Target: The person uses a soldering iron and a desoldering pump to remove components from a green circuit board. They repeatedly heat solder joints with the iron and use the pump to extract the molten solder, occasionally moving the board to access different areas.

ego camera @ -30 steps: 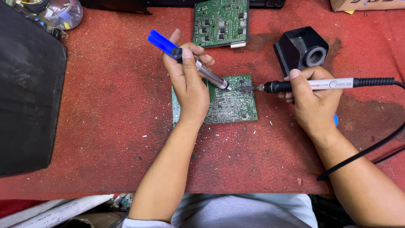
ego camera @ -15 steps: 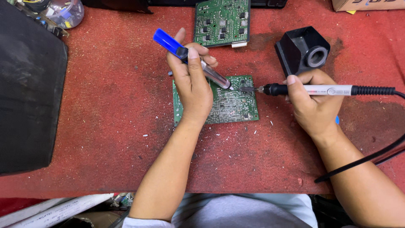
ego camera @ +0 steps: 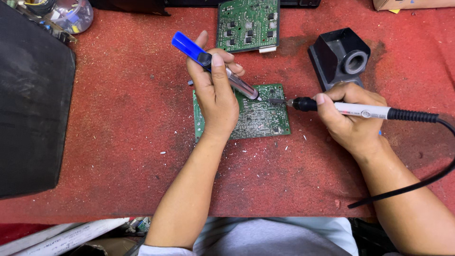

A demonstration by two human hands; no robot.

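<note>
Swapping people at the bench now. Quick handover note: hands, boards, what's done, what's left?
Left hand: grips the blue-capped desoldering pump, tip down on the near circuit board.
Right hand: holds the soldering iron, tip at the board's upper right edge, close to the pump tip.
Second board lies farther back; iron stand is empty.
Done: cannot tell which joints are cleared.
Left: the joint under both tips, likely.

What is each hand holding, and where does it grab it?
The left hand grips a blue-topped desoldering pump around its middle. The right hand holds a soldering iron by its white handle.
</note>
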